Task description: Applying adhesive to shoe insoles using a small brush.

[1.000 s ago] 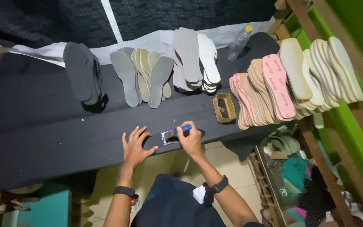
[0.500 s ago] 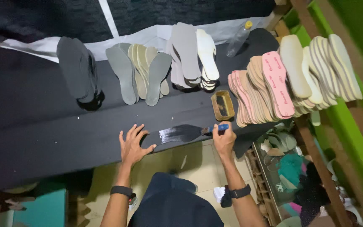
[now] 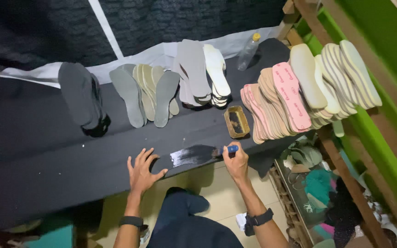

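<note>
Your right hand (image 3: 236,158) gripped a blue-handled brush (image 3: 226,149), its bristles on the glossy, wet-looking dark insole (image 3: 194,155) lying flat at the near edge of the matte black table (image 3: 33,156) (long axis left to right). Your left hand (image 3: 141,170), fingers spread, held nothing and pressed beside the insole's left end.
</note>
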